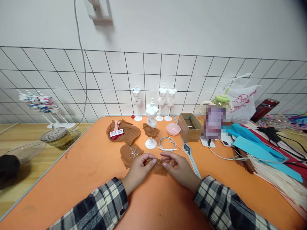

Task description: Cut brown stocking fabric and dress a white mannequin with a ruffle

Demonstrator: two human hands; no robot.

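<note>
My left hand (pixel 138 171) and my right hand (pixel 178 168) meet over the orange table (pixel 83 179), both pinching a small piece of thin brown fabric (pixel 160 167) between fingertips. Both sleeves are plaid. Just beyond my left hand lies another brown fabric piece (pixel 128 155) with small scissors (pixel 134 152) on it. A white mini mannequin (pixel 151 126) on a round stand wears a brown fabric skirt right behind my hands. A coil of white cord (pixel 166 143) lies beside its base.
A larger brown fabric heap with a red-white packet (pixel 117 133), a pink bowl (pixel 173 129), a cardboard box (pixel 190 127), three more white mannequins (pixel 165 100) by the wire grid. Blue paper strips (pixel 259 145) and a plastic bag (pixel 241 100) at right; glass bowls (pixel 59 137) at left.
</note>
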